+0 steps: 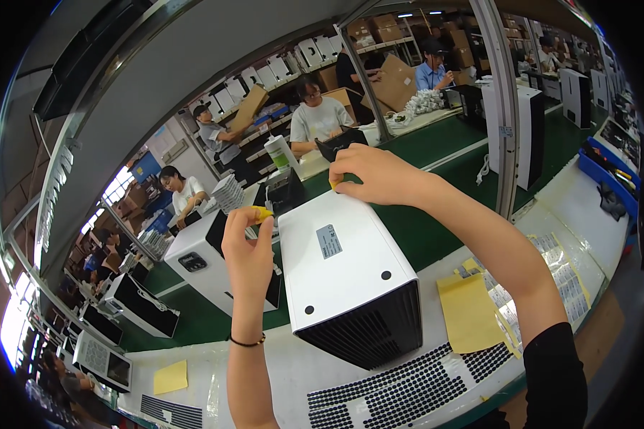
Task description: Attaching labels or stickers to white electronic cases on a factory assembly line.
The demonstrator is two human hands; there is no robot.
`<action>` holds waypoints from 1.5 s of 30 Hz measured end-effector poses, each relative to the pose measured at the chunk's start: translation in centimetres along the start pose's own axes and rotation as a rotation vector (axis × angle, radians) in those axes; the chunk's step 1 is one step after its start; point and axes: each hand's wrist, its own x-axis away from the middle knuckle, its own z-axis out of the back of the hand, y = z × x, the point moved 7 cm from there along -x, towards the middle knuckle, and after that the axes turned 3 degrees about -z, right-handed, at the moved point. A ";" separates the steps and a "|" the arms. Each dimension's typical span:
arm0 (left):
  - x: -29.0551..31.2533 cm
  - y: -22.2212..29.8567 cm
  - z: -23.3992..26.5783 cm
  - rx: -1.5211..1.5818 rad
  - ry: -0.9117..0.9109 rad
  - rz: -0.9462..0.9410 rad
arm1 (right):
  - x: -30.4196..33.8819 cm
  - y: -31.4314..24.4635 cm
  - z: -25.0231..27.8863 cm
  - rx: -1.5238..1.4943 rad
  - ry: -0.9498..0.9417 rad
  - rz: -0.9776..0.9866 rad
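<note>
A white box-shaped appliance [343,268] lies on its side on the bench [286,372], its flat white face turned up, with a grey label [329,241] on that face and a black slatted grille [368,332] on the end nearest the person. The left hand [247,250] is raised just left of the appliance's far corner, fingers [254,218] pinched closed on a small yellow piece [262,212]. The right hand [376,175] sits at the appliance's far edge, its fingers curled shut on another bit of yellow [333,184], which is mostly hidden. A thin dark band [247,342] circles the left wrist.

Right of the appliance a yellow backing sheet [469,311] lies flat on the bench, and in front of the grille are sheets of small black round pads [401,386]. Left of the appliance stands a second white unit [200,261] with a black side panel, on the green conveyor belt [436,150] that runs behind both. Well left of the appliance, near the bench's front edge, lies a smaller yellow sheet [170,377]. Beyond the belt, other people work among cardboard boxes [393,82].
</note>
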 end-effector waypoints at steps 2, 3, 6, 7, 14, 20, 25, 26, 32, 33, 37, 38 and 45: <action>-0.6 -1.2 -0.5 -0.038 -0.006 0.001 | 0.3 -0.6 0.6 0.031 -0.012 0.024; -0.8 -1.8 -0.6 -0.045 -0.024 0.008 | 0.5 -1.0 0.7 0.015 -0.046 0.022; -1.0 -2.8 -0.8 -0.053 -0.033 0.014 | 0.7 -1.1 0.4 0.003 -0.056 0.006; -1.1 -2.7 -1.0 -0.043 -0.033 0.005 | 0.7 -0.9 0.6 0.014 -0.029 -0.020; -1.0 -2.5 -1.4 0.012 -0.019 0.101 | 0.1 0.1 0.3 -0.032 -0.063 -0.091; -1.0 -0.7 -1.4 -0.171 -0.044 0.019 | -0.6 -0.7 0.4 0.116 -0.043 -0.039; -1.0 -0.8 -2.0 -0.127 -0.118 0.062 | 0.1 -0.7 0.7 0.057 -0.062 0.011; -1.0 -0.7 -2.1 -0.128 -0.116 0.062 | 0.3 -0.3 0.6 0.058 -0.062 0.013; -1.0 -0.9 -2.3 -0.138 -0.108 0.060 | 1.5 0.6 0.9 -0.127 -0.067 0.053; -1.0 -0.8 -2.2 -0.155 -0.115 0.058 | 1.3 1.5 0.3 -0.232 -0.098 -0.007; -1.2 -0.7 -2.0 -0.171 -0.147 0.047 | 1.1 3.3 -3.1 -0.783 -0.126 -0.361; -1.4 -0.7 -2.4 -0.174 -0.152 0.050 | 1.1 3.1 -3.4 -0.788 -0.127 -0.365; -1.7 -2.3 -2.1 -0.117 -0.196 0.101 | 1.7 2.7 -5.6 -1.027 -0.198 -0.592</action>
